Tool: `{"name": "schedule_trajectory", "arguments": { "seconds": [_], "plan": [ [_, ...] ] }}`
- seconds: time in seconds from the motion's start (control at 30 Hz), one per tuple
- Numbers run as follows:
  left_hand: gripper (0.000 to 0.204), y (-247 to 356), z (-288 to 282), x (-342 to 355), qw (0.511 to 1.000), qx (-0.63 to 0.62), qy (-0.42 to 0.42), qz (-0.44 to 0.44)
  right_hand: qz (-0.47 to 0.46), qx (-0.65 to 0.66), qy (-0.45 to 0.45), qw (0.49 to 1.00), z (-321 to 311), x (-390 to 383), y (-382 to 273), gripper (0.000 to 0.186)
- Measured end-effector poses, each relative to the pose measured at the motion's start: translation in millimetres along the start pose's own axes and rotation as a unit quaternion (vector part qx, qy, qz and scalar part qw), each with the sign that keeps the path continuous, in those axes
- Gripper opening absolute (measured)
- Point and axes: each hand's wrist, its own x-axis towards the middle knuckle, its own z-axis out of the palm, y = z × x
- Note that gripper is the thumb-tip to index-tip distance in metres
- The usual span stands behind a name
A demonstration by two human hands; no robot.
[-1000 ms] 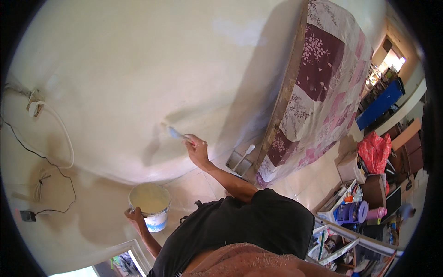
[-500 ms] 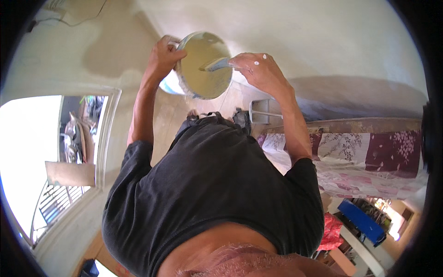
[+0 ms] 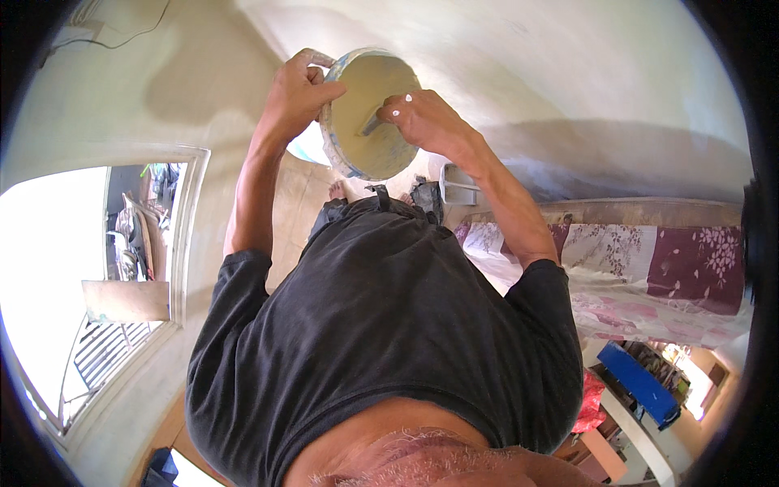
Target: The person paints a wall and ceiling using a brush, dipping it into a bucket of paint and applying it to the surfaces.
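Raised in front of me is a round bucket [image 3: 331, 144], tilted so that its mouth faces me. Cream-coloured paint [image 3: 383, 158] covers the inside, and smears mark the rim. My left hand [image 3: 294, 96] grips the bucket's left rim, thumb over the edge. My right hand [image 3: 426, 122], with white spots on its knuckles, is closed round a greyish paintbrush [image 3: 372, 125] inside the mouth of the bucket. Most of the brush's handle is hidden by my fingers, and its tip points down and left into the paint.
A pale wall [image 3: 568, 73] rises ahead and to the right. On the right is a bed or bench with a maroon-and-white floral cover [image 3: 690, 260]. A small grey stool [image 3: 459, 188] stands beyond my feet on the tiled floor [image 3: 296, 195]. At left is a window frame [image 3: 188, 219].
My right hand has moved left and down with the paintbrush, deeper into the bucket's mouth. The bucket and my left hand have shifted slightly right.
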Motion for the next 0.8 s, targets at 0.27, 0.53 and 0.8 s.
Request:
{"name": "schedule_trajectory", "arguments": {
  "seconds": [0.27, 0.53, 0.8],
  "plan": [
    [0.038, -0.8, 0.6, -9.7, 0.999, -0.03, 0.004, -0.025, -0.031, 0.005, 0.002, 0.999, 19.1, 5.5, -1.9, 0.023],
    [0.037, -5.5, -3.9, -17.6, 0.998, -0.039, 0.007, -0.043, 0.056, -0.066, 0.076, 0.993, -9.6, 5.5, -11.3, 0.008],
    [0.038, -11.4, -0.6, -22.5, 0.996, -0.072, 0.033, -0.042, 0.208, -0.046, 0.221, 0.952, -27.0, -18.9, -31.7, 0.006]
  ]
}}
